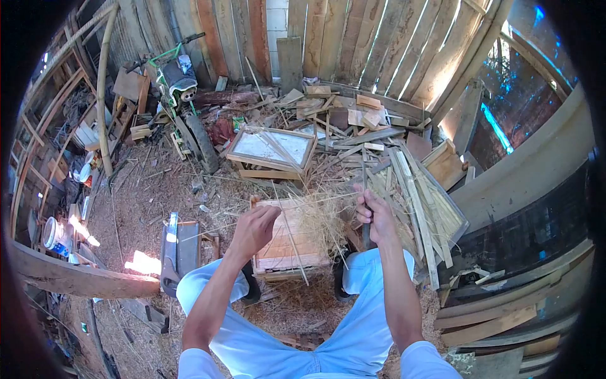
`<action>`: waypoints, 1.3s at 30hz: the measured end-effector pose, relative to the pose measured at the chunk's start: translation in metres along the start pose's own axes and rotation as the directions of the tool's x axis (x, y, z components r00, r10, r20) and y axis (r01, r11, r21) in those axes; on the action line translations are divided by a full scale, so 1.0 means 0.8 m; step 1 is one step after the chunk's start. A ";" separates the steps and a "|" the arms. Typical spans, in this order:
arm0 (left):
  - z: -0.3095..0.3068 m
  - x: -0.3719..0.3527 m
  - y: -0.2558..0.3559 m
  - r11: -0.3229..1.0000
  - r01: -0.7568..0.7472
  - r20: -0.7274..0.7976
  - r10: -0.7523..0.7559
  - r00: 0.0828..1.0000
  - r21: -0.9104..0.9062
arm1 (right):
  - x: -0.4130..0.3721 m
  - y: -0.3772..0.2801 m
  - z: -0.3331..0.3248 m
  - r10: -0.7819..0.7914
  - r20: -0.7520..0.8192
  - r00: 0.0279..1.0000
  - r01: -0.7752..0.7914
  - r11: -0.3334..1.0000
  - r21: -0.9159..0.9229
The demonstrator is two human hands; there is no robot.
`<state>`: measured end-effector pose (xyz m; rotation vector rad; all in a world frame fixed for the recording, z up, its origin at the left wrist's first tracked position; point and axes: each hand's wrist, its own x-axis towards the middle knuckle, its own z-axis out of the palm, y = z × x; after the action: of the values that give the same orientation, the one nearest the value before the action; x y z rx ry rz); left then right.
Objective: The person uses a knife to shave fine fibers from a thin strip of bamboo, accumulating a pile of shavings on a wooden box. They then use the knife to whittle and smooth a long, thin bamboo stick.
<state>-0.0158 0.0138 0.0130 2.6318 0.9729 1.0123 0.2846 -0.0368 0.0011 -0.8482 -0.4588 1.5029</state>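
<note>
My left hand (pixel 255 230) is closed in a pinch on a thin pale wooden strip (pixel 315 201), which runs across in front of me and sticks out past both sides of the hand. My right hand (pixel 377 211) is wrapped round a dark, narrow knife-like tool (pixel 366 236) held roughly upright; the strip's far end meets it at the fingers. Between my knees stands a low wooden block (pixel 268 251). Curly shavings (pixel 322 221) are heaped on its right side, and another thin stick (pixel 291 237) lies across its top.
A handsaw (pixel 169 271) lies by my left knee. Ahead are a framed white panel (pixel 262 148), a pile of wood scraps (pixel 360 120) and a small motorbike (pixel 183 95). Long slats (pixel 416 215) lie to the right. Sawdust covers the ground.
</note>
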 end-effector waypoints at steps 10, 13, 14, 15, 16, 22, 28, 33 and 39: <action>0.012 0.002 0.006 0.998 0.041 0.032 -0.040 0.999 -0.049 | -0.006 0.031 0.035 -0.010 0.075 0.997 0.018 0.994 -0.106; 0.007 0.002 0.006 0.997 0.045 0.042 -0.043 0.998 -0.055 | -0.004 0.019 0.025 0.012 0.081 0.997 -0.005 0.996 -0.084; 0.005 0.002 0.007 0.997 0.038 0.040 -0.036 0.999 -0.060 | -0.002 0.014 0.021 0.015 0.083 0.996 -0.008 0.996 -0.086; 0.006 0.001 0.008 0.997 0.040 0.037 -0.038 0.999 -0.061 | 0.000 0.008 0.015 -0.003 0.049 0.999 0.006 0.998 -0.062; 0.008 0.001 0.010 0.995 0.028 0.029 -0.025 0.999 -0.094 | 0.000 0.002 0.008 -0.021 0.012 1.000 0.021 0.999 -0.038; -0.013 -0.014 -0.014 0.989 0.140 0.010 -0.139 0.990 -0.041 | 0.007 -0.049 -0.051 -0.316 -0.197 0.928 0.330 0.943 0.040; -0.010 0.007 0.011 0.965 0.252 0.072 -0.247 0.966 -0.067 | -0.004 0.003 0.008 -0.139 -0.045 0.989 0.135 0.988 -0.076; 0.010 0.005 0.011 0.982 0.150 0.094 -0.140 0.986 -0.111 | -0.004 0.023 0.039 -0.034 0.098 0.995 0.050 0.984 -0.173; 0.011 0.000 0.009 0.984 0.106 0.082 -0.095 0.992 -0.140 | 0.003 0.019 0.021 0.014 0.094 0.995 -0.003 0.993 -0.119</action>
<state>-0.0064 0.0092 0.0088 2.4581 0.9672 0.9173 0.2626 -0.0330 0.0004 -0.8745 -0.6206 1.5404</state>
